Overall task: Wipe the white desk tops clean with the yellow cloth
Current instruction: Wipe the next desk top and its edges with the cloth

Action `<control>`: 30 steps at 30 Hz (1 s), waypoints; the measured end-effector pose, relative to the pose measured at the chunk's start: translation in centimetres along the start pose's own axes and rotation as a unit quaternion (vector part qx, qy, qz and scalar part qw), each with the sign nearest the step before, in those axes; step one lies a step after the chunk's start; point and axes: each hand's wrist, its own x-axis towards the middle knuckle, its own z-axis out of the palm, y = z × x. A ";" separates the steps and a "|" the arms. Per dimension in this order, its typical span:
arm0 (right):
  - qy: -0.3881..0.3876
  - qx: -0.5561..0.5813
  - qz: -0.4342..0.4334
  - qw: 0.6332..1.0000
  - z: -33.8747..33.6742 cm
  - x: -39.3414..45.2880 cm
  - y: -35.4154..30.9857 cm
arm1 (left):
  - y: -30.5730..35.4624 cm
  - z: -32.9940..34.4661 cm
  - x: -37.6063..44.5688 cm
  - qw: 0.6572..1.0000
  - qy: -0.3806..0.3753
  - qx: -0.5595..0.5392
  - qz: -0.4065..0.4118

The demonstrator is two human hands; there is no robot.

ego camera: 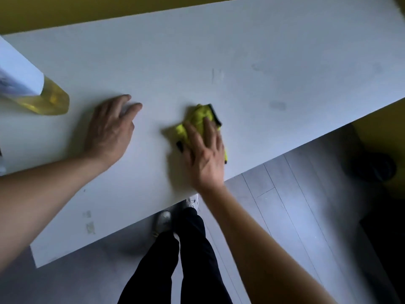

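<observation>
A white desk top (241, 62) fills most of the view. The yellow cloth (198, 119), edged in black, lies bunched near the desk's near edge. My right hand (205, 153) presses flat on it with straight fingers spread over the cloth. My left hand (110, 128) rests palm down on the bare desk to the left of the cloth, fingers extended. Faint smudges show on the surface to the right, around a dark mark (277, 105).
A bottle of yellow liquid with a white label (32, 91) stands at the desk's left. Small stains (89, 222) mark the near left corner. Grey floor (306, 216), my legs and shoes lie below the desk edge. A dark object (374, 167) sits on the floor at right.
</observation>
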 end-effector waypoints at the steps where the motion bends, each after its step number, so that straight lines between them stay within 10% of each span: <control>1: -0.016 0.001 -0.039 0.999 0.1 -1.3 0.0 | 1.1 -0.1 0.2 1.000 0.002 -0.008 0.002; 5: -0.041 -0.016 -0.145 0.988 -1.2 -3.2 4.0 | 5.8 1.2 0.5 0.999 -0.038 -0.007 0.007; 15: 0.128 -0.035 0.237 0.962 -6.8 1.7 14.6 | 7.0 2.8 0.2 0.999 -0.015 0.023 -0.022; 24: -0.021 0.029 -0.116 0.993 1.3 -3.2 -0.1 | 7.1 2.6 0.1 0.998 0.028 -0.015 -0.053; 30: 0.067 -0.009 0.080 0.994 -3.7 5.0 11.4 | 7.2 2.9 0.1 0.998 0.023 -0.011 -0.065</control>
